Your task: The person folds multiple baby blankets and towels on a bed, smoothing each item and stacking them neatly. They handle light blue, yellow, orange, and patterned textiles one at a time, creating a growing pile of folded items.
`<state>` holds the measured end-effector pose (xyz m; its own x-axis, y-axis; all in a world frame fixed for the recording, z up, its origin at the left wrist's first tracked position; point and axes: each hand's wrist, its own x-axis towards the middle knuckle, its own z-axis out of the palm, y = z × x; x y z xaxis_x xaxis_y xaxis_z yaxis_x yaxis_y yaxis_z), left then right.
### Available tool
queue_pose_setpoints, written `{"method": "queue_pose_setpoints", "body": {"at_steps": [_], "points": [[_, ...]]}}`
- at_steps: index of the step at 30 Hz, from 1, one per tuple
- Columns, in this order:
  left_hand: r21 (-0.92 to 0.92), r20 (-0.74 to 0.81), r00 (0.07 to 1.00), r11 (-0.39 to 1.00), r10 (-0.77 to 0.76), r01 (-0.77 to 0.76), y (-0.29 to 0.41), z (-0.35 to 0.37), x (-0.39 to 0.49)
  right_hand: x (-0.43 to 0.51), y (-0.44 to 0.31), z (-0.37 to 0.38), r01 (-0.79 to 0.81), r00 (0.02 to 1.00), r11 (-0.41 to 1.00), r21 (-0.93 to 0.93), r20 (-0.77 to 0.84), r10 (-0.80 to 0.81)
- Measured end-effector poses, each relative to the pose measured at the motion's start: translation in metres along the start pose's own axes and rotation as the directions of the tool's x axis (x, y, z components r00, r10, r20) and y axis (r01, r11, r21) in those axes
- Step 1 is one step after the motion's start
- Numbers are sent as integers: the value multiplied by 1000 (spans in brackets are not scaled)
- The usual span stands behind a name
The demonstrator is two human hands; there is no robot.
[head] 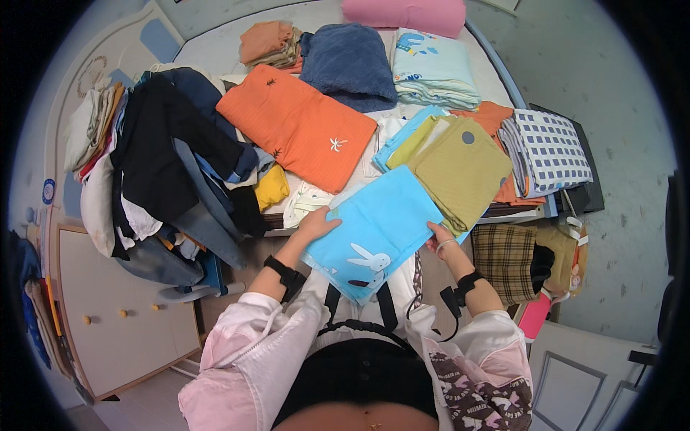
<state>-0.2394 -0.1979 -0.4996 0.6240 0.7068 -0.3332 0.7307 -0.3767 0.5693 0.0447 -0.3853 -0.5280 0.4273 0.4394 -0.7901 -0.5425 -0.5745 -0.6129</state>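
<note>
A folded bright-blue cloth with a white rabbit print spans the space between my hands, just over the bed's near edge. My left hand grips its left side, thumb on top and fingers hidden beneath. At the right corner, my right hand pinches the cloth's edge. Beyond it, partly covered by its upper right corner, lies a folded olive-green cloth with grey dots, with more blue and green fabric under it. A folded orange cloth with palm-tree prints rests on the bed just past the blue one.
A pile of dark clothes and jeans hangs over a chair at left. Farther back on the bed are a navy fleece blanket, a pale-blue folded quilt and a pink bolster. Checked bedding is stacked at right, above a plaid bag.
</note>
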Motion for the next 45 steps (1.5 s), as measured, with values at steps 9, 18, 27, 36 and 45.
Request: {"method": "queue_pose_setpoints", "body": {"at_steps": [9,18,27,36,45], "points": [[-334,292,946,912,-140,238,-45,-6,-28,22,-2,33,347,937,909,-230,41,-347],[-638,410,890,634,-201,437,-47,11,-18,47,25,14,307,921,950,49,-268,-284],[-679,589,780,394,-212,620,-23,-4,-30,76,31,-65,200,619,936,-290,-703,-350],[-638,635,681,249,-366,729,-11,4,-22,78,14,-99,272,820,923,271,-567,-75],[-537,712,626,329,-317,777,-31,19,2,94,1,-127,131,991,854,504,-83,-103]]}}
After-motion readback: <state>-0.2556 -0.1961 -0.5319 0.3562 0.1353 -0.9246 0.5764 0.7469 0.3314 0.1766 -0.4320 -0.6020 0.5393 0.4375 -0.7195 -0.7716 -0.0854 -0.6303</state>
